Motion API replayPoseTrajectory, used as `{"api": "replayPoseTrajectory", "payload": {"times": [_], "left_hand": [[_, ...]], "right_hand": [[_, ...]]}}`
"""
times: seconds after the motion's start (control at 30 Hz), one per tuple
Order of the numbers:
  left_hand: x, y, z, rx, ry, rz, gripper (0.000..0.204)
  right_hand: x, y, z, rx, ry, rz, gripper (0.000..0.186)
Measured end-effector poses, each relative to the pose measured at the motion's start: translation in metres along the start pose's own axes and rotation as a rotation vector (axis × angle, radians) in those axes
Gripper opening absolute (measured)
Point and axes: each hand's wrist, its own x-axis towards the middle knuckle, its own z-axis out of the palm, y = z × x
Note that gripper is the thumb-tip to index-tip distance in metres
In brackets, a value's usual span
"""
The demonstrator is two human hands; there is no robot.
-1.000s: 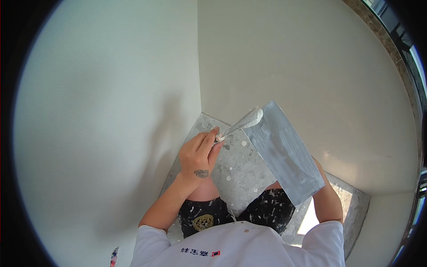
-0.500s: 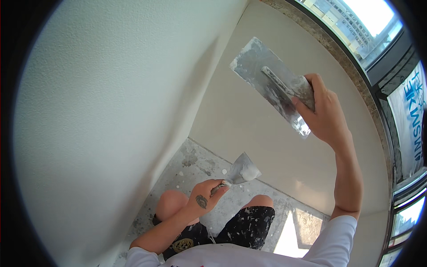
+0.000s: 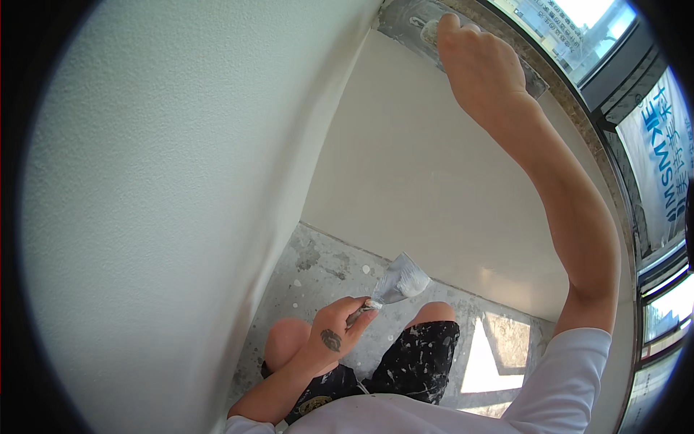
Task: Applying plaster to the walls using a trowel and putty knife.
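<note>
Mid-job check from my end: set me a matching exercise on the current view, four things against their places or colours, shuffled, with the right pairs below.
1. Putty knife
2. Trowel
3. Shorts
4. Floor

A. Black with white spatters
B. In the right grip, up near the brown sill
C. Grey, with sunlit patches
D. In the left grip, below the other tool

Pairs: 1-D, 2-B, 3-A, 4-C

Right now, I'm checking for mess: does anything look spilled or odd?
Yes: white spots mark the mottled grey floor beyond the left grip, looking like stray splashes. The black cloth shorts look similarly spattered. The held grey metal putty knife seems undamaged.
</note>
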Motion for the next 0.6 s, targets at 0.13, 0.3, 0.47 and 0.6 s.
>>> {"api": "replayPoseTrajectory", "payload": {"times": [0.13, 0.3, 0.47, 0.6], "left_hand": [[0.001, 0.006, -0.01, -0.001, -0.06, -0.056, 0.024], [0.005, 0.001, -0.005, -0.007, -0.145, -0.127, 0.027], [0.002, -0.006, -0.006, -0.118, -0.147, -0.112, 0.028], [0.001, 0.001, -0.002, -0.277, -0.213, -0.291, 0.027]], "right_hand": [[0.01, -0.013, -0.025, -0.093, -0.286, -0.067, 0.024], [-0.01, 0.01, 0.006, 0.008, -0.243, 0.034, 0.026], [-0.088, 0.074, 0.065, 0.071, -0.122, 0.145, 0.031], [-0.154, 0.114, 0.081, 0.142, -0.129, 0.281, 0.032]]}}
